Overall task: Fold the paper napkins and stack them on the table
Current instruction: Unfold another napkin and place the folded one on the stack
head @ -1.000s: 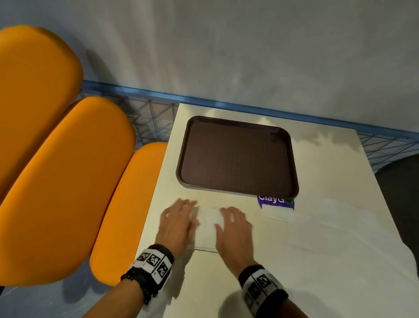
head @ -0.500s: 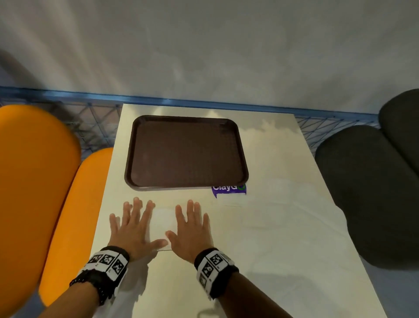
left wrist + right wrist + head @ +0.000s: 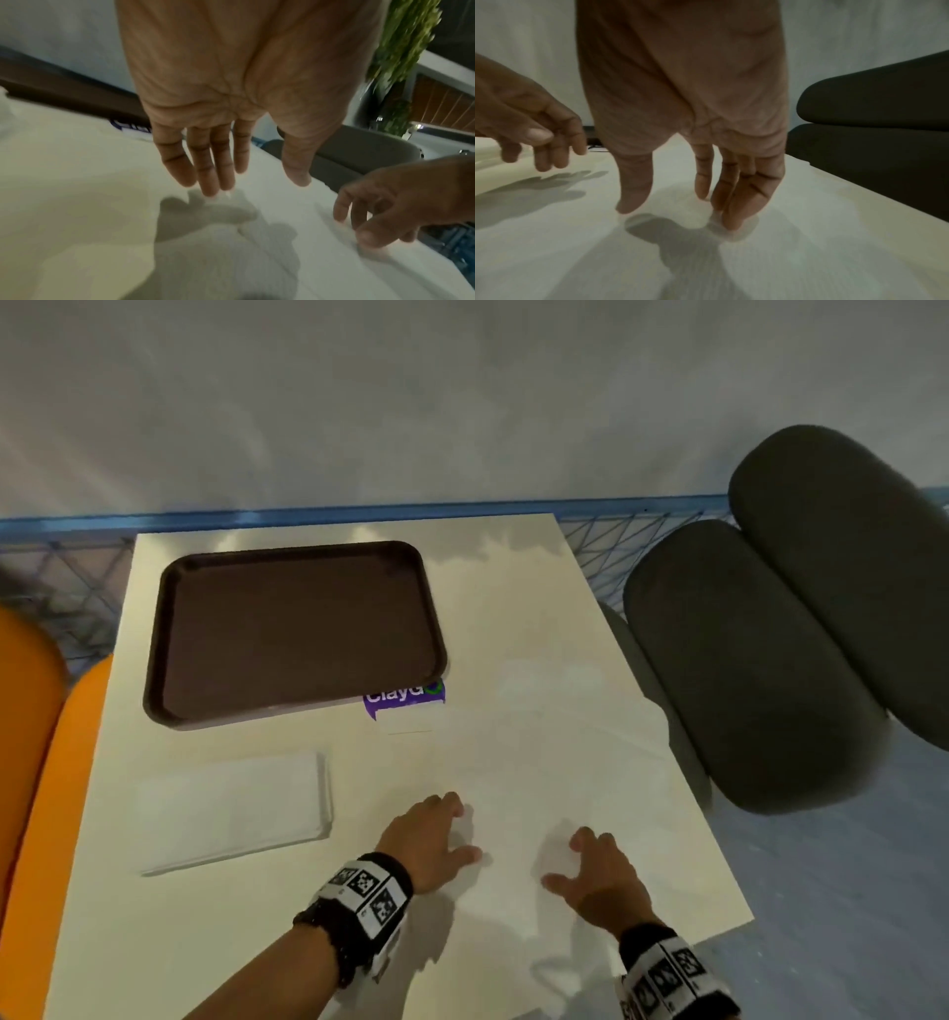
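Dim, soft light; wrist views blurred, shadows pooling beneath, edges warped.

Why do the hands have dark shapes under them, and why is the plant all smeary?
Left wrist view: light from above casts the left hand shadow on the white napkin; the plant is motion-blurred. Right wrist view: the right hand shadows the paper too. Head view: wide lens bends the table edges.

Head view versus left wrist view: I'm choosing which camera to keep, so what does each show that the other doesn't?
Only the head view shows the folded napkins lying apart from both hands, the whole brown tray and the orange seat. Only the left wrist view shows the left hand's palm, its straight fingers and a green plant. Both show the right hand, the table and the purple label.
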A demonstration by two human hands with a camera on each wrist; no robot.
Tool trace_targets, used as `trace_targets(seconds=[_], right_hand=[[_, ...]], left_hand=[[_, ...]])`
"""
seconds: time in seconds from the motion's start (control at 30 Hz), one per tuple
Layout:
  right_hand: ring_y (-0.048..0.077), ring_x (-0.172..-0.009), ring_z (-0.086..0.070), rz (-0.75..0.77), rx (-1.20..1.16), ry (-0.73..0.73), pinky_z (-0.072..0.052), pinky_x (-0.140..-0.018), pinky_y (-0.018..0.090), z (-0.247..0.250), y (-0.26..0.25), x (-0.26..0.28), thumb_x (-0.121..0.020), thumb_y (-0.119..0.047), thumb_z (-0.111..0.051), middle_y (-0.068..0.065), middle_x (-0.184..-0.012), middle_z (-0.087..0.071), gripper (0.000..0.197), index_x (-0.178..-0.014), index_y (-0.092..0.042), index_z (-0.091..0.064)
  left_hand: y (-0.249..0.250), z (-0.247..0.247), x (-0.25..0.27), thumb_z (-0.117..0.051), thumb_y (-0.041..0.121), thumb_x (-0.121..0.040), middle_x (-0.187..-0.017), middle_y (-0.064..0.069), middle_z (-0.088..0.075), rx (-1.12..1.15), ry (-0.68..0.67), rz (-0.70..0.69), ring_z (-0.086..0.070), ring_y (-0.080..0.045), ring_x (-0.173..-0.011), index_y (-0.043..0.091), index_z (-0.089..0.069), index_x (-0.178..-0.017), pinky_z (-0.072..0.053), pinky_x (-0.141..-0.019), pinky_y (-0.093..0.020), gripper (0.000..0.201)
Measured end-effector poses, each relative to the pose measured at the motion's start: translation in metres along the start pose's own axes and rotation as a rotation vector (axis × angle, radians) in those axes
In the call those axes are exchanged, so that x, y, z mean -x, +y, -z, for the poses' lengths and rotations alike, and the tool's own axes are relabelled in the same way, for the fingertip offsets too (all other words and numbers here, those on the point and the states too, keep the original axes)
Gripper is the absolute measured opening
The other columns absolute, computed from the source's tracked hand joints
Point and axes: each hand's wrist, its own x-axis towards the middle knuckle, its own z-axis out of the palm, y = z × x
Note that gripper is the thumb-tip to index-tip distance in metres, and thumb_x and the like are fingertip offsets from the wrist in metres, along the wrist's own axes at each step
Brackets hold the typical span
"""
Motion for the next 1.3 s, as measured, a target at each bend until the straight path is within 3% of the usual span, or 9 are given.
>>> trace_targets(seconds=[0.13, 0.6, 0.7, 0.8, 0.87, 0.93, 1.1, 1.17, 1.3], right_hand=[[0.023, -0.125, -0.042, 0.107, -0.003, 0.044, -0.046, -0.098, 0.034, -0.01, 0.018, 0.001, -0.084, -0.052, -0.07, 0.001, -0.133, -0.04, 0.074, -0.141, -0.018, -0.036], [0.031, -0.128, -0.034, 0.344, 0.102, -0.008, -0.041, -0.096, 0.043, 0.001, 0.05, -0.007, -0.091, -0.038, -0.06, 0.005, -0.137, -0.034, 0.059, -0.143, -0.022, -0.037], [0.033, -0.127, -0.033, 0.362, 0.121, -0.026, -0.041, -0.097, 0.045, 0.004, 0.052, -0.01, -0.092, -0.037, -0.059, 0.008, -0.137, -0.034, 0.059, -0.142, -0.019, -0.035], [0.034, -0.128, -0.033, 0.375, 0.114, -0.032, -0.041, -0.1, 0.046, 0.006, 0.051, -0.012, -0.093, -0.039, -0.057, 0.009, -0.139, -0.034, 0.059, -0.144, -0.019, -0.035], [0.032, -0.129, -0.034, 0.368, 0.073, -0.064, -0.041, -0.103, 0.045, 0.009, 0.051, -0.015, -0.093, -0.042, -0.056, 0.008, -0.137, -0.036, 0.058, -0.144, -0.02, -0.039], [0.026, -0.132, -0.036, 0.334, -0.058, -0.133, -0.039, -0.108, 0.042, 0.016, 0.055, -0.018, -0.093, -0.047, -0.057, 0.004, -0.136, -0.039, 0.05, -0.136, -0.024, -0.049], [0.008, -0.105, -0.056, 0.29, -0.29, -0.016, -0.045, -0.1, 0.028, 0.061, 0.071, -0.027, -0.087, -0.051, -0.07, -0.01, -0.108, -0.051, 0.027, -0.105, -0.036, -0.057], [0.007, -0.099, -0.055, 0.279, -0.409, 0.126, -0.047, -0.093, 0.025, 0.085, 0.068, -0.025, -0.08, -0.054, -0.076, -0.011, -0.107, -0.051, 0.041, -0.11, -0.035, -0.057], [0.012, -0.126, -0.047, 0.3, -0.709, 0.185, -0.043, -0.1, 0.03, 0.115, 0.037, -0.006, -0.063, -0.056, -0.088, -0.013, -0.134, -0.042, 0.096, -0.142, -0.03, -0.04]], left_hand=[[0.026, -0.029, -0.02, -0.06, 0.066, -0.083, -0.137, -0.002, -0.043, -0.058, 0.074, 0.092, -0.043, -0.026, -0.126, 0.019, -0.037, -0.14, -0.041, -0.103, -0.041, 0.077], [0.137, -0.007, -0.157, -0.06, 0.063, -0.086, -0.139, -0.011, -0.052, 0.137, 0.233, 0.293, -0.049, -0.034, -0.128, 0.012, -0.044, -0.137, -0.043, -0.104, -0.045, 0.074], [0.149, 0.0, -0.172, -0.061, 0.051, -0.091, -0.138, -0.012, -0.054, 0.136, 0.276, 0.286, -0.052, -0.035, -0.124, 0.013, -0.052, -0.132, -0.045, -0.102, -0.044, 0.057], [0.156, 0.005, -0.164, -0.059, 0.04, -0.095, -0.126, -0.01, -0.062, 0.048, 0.359, 0.219, -0.058, -0.034, -0.115, 0.018, -0.059, -0.123, -0.05, -0.091, -0.039, 0.036], [0.156, 0.009, -0.152, -0.06, 0.039, -0.095, -0.098, -0.007, -0.066, 0.034, 0.399, 0.142, -0.063, -0.031, -0.096, 0.018, -0.062, -0.097, -0.047, -0.072, -0.032, 0.022], [0.15, 0.015, -0.137, -0.064, 0.04, -0.092, -0.072, 0.0, -0.052, 0.12, 0.396, 0.052, -0.054, -0.025, -0.074, 0.017, -0.047, -0.072, -0.036, -0.059, -0.031, 0.035], [0.126, 0.046, -0.083, -0.074, 0.029, -0.088, -0.081, 0.0, -0.067, 0.563, 0.182, -0.15, -0.063, -0.022, -0.074, 0.007, -0.059, -0.08, -0.049, -0.07, -0.038, 0.028], [0.121, 0.059, -0.056, -0.072, 0.029, -0.086, -0.075, -0.006, -0.058, 0.72, 0.075, -0.149, -0.056, -0.02, -0.068, 0.012, -0.055, -0.075, -0.043, -0.063, -0.033, 0.026], [0.112, 0.093, -0.001, -0.071, 0.03, -0.083, -0.088, -0.014, -0.054, 0.981, -0.031, -0.16, -0.051, -0.026, -0.073, 0.015, -0.057, -0.084, -0.038, -0.064, -0.033, 0.021]])
